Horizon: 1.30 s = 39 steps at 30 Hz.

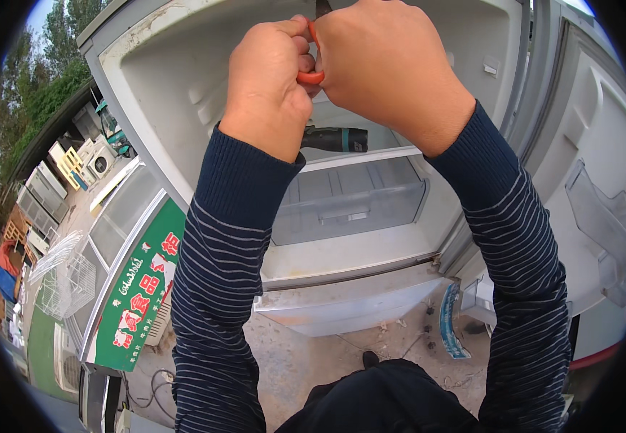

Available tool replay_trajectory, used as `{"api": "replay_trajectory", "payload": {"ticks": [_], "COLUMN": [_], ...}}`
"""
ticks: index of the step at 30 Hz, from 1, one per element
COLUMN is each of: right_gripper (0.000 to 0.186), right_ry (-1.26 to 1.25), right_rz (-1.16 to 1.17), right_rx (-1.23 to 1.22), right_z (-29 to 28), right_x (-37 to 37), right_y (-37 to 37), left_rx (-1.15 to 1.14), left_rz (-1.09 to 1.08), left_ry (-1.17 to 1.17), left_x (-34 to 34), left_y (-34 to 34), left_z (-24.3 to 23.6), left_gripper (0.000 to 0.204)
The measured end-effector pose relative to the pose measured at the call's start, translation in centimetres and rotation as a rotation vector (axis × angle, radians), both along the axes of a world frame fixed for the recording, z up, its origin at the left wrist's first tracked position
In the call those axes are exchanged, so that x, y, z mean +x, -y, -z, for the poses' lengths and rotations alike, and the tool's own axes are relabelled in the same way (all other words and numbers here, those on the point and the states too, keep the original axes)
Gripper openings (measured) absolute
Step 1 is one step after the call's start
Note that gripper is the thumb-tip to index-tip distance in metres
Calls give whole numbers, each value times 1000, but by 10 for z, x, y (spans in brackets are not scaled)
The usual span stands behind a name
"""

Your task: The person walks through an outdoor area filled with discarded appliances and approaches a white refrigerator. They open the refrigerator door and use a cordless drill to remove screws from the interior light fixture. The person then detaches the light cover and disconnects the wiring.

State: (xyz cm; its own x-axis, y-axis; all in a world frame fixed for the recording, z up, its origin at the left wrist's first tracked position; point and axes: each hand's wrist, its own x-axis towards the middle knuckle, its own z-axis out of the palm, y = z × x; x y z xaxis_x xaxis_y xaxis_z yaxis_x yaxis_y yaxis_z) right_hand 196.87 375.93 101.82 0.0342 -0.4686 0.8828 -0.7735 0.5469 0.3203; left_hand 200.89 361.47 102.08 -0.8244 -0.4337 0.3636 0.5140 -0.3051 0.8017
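Observation:
Both my hands are raised inside an upright white fridge (pixel 125 61), closed around a tool with orange-red handles (pixel 309 76) and a dark metal top, perhaps pliers or scissors. My left hand (pixel 270 86) has its fingers curled at the handles; my right hand (pixel 381 72) grips from the other side, back of the hand upward. What the metal end touches is hidden. Below them a black and teal cordless power tool (pixel 342 139) lies on a shelf (pixel 392 153), partly behind my left wrist. A clear plastic drawer (pixel 353 202) is under that shelf.
The open fridge door (pixel 594 123) with clear bins stands at right, a green-signed display case (pixel 129 303) at left with wire baskets (pixel 68 285). Old appliances (pixel 42 195) and trees are farther left. Loose cables (pixel 151 390) and a blue strip (pixel 450 325) lie on the concrete ground.

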Motion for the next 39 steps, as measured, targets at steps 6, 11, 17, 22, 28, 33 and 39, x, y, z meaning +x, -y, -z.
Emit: {"api": "replay_trajectory", "payload": {"ticks": [6, 11, 17, 22, 28, 33, 39], "right_gripper": [14, 19, 29, 27, 42, 55, 41], "right_ry": [-202, -89, 43, -107, 144, 434, 694], "right_rz": [-198, -276, -275, -307, -432, -47, -90], "right_rx": [-423, -476, -379, -420, -471, -77, 220], "right_z": [5, -13, -31, -30, 43, 159, 164], "right_x": [6, -5, -18, -28, -35, -69, -104], "right_y": [7, 3, 0, -2, 24, 52, 89], "left_rx": [-63, -516, -1344, -1594, -1923, -1979, -2012], "left_rz": [-19, -261, -1117, -1399, -1408, -1300, -1307], "left_ry": [89, -44, -558, -877, -746, -696, -530], "left_x": [26, 42, 36, 17, 31, 35, 34], "left_y": [7, 4, -8, 1, 18, 7, -3], "left_z": [-37, -14, 5, -18, -52, -66, -67], "left_gripper": [19, 16, 47, 45, 55, 54, 53]}}
